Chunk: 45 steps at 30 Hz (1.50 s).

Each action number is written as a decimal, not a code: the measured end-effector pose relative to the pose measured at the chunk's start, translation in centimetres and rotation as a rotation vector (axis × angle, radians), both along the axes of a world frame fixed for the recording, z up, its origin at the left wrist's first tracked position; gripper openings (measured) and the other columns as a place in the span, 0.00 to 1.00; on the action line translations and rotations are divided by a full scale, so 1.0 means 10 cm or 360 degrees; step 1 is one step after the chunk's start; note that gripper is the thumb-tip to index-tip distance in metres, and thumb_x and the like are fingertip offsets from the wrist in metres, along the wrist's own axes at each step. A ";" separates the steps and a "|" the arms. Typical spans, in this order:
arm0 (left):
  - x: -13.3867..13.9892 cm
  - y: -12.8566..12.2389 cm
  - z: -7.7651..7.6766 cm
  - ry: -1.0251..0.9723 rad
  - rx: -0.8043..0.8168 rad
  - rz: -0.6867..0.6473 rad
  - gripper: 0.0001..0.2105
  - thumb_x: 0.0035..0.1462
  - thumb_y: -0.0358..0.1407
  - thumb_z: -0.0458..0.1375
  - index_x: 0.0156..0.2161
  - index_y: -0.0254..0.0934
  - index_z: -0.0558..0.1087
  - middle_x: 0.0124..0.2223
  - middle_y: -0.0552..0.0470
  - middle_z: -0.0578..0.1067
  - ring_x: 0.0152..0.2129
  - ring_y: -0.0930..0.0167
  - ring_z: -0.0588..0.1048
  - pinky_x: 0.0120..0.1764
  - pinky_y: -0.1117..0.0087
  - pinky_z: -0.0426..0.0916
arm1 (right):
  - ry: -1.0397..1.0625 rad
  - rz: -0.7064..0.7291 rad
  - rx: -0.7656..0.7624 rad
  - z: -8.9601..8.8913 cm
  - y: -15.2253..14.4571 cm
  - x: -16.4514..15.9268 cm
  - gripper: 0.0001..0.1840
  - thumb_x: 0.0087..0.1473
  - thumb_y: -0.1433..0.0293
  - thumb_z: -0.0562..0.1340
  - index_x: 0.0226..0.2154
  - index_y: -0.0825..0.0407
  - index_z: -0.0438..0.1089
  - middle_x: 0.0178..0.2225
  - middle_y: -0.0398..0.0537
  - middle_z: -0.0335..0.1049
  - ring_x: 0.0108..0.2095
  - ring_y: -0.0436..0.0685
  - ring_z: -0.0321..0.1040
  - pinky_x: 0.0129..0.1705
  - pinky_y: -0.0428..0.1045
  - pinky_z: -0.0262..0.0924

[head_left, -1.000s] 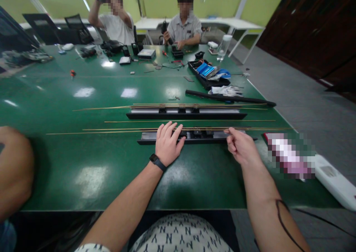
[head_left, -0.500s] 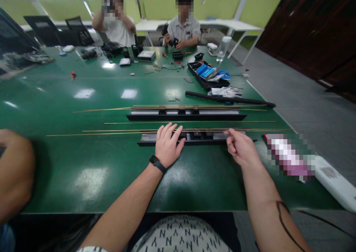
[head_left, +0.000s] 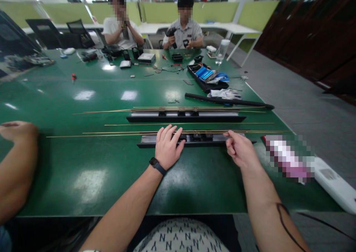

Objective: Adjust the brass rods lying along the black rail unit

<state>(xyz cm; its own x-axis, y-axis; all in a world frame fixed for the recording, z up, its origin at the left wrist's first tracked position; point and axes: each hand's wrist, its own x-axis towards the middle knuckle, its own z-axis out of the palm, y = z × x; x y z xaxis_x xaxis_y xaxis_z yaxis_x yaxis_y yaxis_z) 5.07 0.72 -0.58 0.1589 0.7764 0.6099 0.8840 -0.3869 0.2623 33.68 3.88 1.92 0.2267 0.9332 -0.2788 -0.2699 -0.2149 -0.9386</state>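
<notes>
A long black-and-silver channel (head_left: 205, 143) lies across the table in front of me, with small black blocks inside. Thin brass rods (head_left: 111, 133) run along it and stick out past both ends. My left hand (head_left: 168, 146) rests palm down over the channel's left part, fingers stretched across the rods. Toward the channel's right end, my right hand (head_left: 241, 148) is closed, thumb and forefinger pinched at a rod and the other fingers curled. Behind lies a second, similar channel (head_left: 183, 119) with more brass rods along it. A single rod (head_left: 125, 124) lies between the two channels.
A black tube (head_left: 228, 99), white gloves (head_left: 224, 94) and a black tray (head_left: 201, 82) of blue items lie farther back. A white device (head_left: 333, 185) is at right. Another person's arm (head_left: 19, 151) rests at left. Two people sit across the green table (head_left: 83, 192).
My hands have stayed almost still. The person's hand at left has come further into view. Across the table, one person has lowered their hands from the face and the other has raised a drill-like tool.
</notes>
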 end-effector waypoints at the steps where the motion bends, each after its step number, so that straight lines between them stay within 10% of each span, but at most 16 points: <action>1: 0.00 0.00 0.00 0.0001 -0.0002 -0.0001 0.21 0.67 0.41 0.58 0.63 0.42 0.71 0.62 0.43 0.75 0.65 0.58 0.67 0.69 0.49 0.54 | -0.0002 0.0000 0.0000 0.00 0.00 0.00 0.17 0.52 0.59 0.73 0.34 0.56 0.75 0.16 0.39 0.65 0.09 0.43 0.50 0.08 0.39 0.40; 45: 0.00 0.01 -0.02 0.0013 0.0013 0.0004 0.21 0.67 0.42 0.58 0.63 0.41 0.71 0.62 0.43 0.75 0.65 0.58 0.67 0.69 0.50 0.54 | -0.0015 0.0005 0.0033 -0.02 0.01 0.00 0.18 0.52 0.57 0.73 0.33 0.55 0.75 0.15 0.39 0.64 0.09 0.43 0.48 0.09 0.39 0.40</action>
<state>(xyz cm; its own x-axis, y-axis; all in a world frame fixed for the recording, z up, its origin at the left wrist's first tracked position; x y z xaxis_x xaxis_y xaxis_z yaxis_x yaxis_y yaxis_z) 5.05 0.77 -0.76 0.1620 0.7719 0.6147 0.8870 -0.3869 0.2520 33.69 3.97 1.71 0.2259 0.9395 -0.2575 -0.2606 -0.1964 -0.9453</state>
